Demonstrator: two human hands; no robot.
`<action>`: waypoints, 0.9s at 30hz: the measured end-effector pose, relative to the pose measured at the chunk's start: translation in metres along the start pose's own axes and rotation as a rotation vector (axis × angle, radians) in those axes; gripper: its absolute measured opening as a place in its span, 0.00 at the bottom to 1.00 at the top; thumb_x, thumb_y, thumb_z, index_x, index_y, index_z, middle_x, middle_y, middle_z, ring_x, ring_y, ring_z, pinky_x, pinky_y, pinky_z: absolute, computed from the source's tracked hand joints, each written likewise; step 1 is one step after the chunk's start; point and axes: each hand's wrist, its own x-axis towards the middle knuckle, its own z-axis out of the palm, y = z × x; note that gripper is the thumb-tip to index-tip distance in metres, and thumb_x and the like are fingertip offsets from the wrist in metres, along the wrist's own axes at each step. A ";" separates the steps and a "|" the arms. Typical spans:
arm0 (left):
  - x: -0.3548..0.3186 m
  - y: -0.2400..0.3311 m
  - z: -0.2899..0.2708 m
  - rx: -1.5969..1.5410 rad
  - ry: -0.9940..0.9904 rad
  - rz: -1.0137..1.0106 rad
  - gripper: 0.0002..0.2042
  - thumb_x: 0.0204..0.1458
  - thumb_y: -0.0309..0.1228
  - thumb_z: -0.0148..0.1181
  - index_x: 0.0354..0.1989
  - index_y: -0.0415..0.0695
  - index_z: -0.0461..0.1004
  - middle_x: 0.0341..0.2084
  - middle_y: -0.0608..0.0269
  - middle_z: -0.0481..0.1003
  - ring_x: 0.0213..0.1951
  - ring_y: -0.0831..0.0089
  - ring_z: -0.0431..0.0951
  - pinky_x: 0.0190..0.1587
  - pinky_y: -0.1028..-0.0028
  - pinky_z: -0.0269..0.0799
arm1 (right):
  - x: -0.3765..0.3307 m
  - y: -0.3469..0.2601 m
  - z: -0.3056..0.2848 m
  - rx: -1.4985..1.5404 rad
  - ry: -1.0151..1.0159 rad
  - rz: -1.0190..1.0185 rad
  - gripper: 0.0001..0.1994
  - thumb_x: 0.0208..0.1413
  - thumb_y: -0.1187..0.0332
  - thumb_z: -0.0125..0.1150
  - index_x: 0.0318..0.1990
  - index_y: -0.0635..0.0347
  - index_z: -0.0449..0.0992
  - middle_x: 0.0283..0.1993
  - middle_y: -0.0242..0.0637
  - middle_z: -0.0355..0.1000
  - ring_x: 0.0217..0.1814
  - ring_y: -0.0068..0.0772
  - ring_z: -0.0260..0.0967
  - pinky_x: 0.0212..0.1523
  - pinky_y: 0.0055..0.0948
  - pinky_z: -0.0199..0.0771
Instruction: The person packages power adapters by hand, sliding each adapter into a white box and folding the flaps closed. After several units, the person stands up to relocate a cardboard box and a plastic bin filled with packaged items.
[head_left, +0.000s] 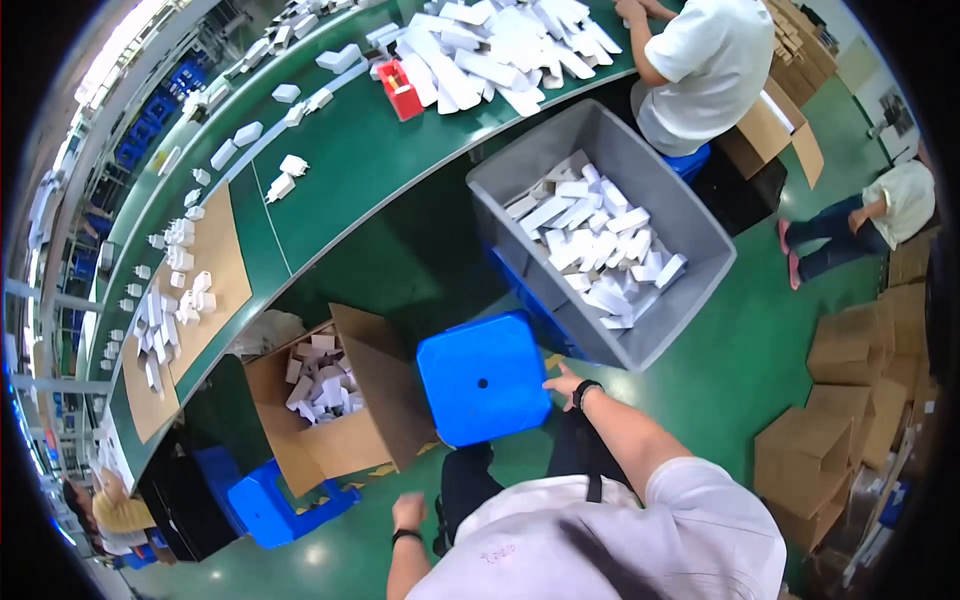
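right hand (566, 384) reaches forward, fingers spread; left hand (408, 511) hangs low, loosely curled.

Bright, even overhead light; glare patches on the floor (320, 552) below the blue stool (483, 377). Fisheye bending (strongest at the rim) curves the table (350, 170); corners black.

Small white boxes (595, 245) fill a grey bin (700, 240) just beyond the right grip (565, 385). An open brown carton (335, 405) of white packs sits ahead of the left grip (408, 512). Flat brown cartons (850, 400) stack far right; more white boxes (500, 45) heap on the green counter (360, 160).
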 end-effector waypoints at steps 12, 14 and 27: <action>0.236 0.092 -0.041 -1.382 0.069 -0.706 0.44 0.36 0.33 0.68 0.60 0.32 0.47 0.52 0.44 0.63 0.52 0.56 0.66 0.54 0.65 0.62 | 0.093 -0.083 0.055 -0.617 0.142 -0.397 0.45 0.41 0.55 0.61 0.66 0.42 0.40 0.66 0.61 0.38 0.67 0.58 0.39 0.63 0.40 0.48; 0.241 0.083 -0.044 -1.343 0.055 -0.697 0.36 0.37 0.31 0.67 0.55 0.33 0.57 0.48 0.48 0.67 0.49 0.60 0.69 0.50 0.66 0.64 | 0.110 -0.080 0.050 -0.526 0.069 -0.467 0.44 0.42 0.56 0.61 0.66 0.43 0.42 0.66 0.58 0.41 0.68 0.55 0.41 0.63 0.39 0.49; 0.169 0.068 -0.225 -0.793 0.438 -0.532 0.20 0.44 0.32 0.60 0.45 0.35 0.70 0.34 0.51 0.75 0.38 0.66 0.75 0.39 0.72 0.70 | 0.159 -0.141 0.039 -0.070 -0.255 -0.688 0.45 0.45 0.67 0.58 0.66 0.50 0.32 0.68 0.48 0.40 0.70 0.46 0.37 0.65 0.38 0.41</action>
